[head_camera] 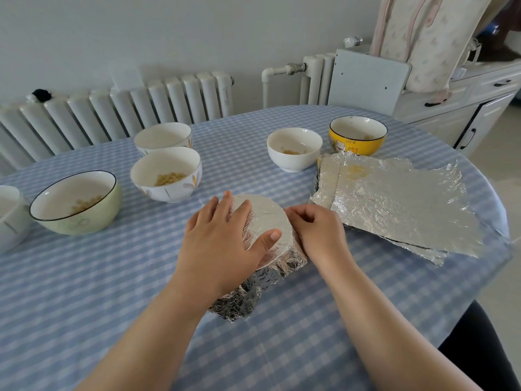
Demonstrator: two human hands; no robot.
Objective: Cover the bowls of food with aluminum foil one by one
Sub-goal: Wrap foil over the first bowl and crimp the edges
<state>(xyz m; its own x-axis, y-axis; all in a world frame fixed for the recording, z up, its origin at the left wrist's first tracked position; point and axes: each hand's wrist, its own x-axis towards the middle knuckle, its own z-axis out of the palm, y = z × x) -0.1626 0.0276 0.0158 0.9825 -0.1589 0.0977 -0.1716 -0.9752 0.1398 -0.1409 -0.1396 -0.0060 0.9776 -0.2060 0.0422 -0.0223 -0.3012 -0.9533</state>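
A round bowl (270, 221) wrapped in crinkled foil sits mid-bench (84, 306) on a blue checked cloth. The left hand (222, 241) lies flat on its smooth foil top, fingers straight and spread; the right hand (315, 230) presses the bowl's right side, fingers curled pinching the foil rim. Right of the bowl lies a stack of flat, wrinkled foil sheets (400, 201). Behind and left of it stand open ceramic bowls: white (294, 149), yellow (357, 138), patterned (166, 174), green (77, 203).

Shiny foil, glazed bowls, checked cloth

Crinkled metallic foil wrap (270, 221) under the left hand (222, 244) gleamed; foil sheets (400, 204) right of the right hand (318, 232) looked wrinkled, bowls (166, 176) beyond glossy ceramic, tablecloth (84, 292) smooth.
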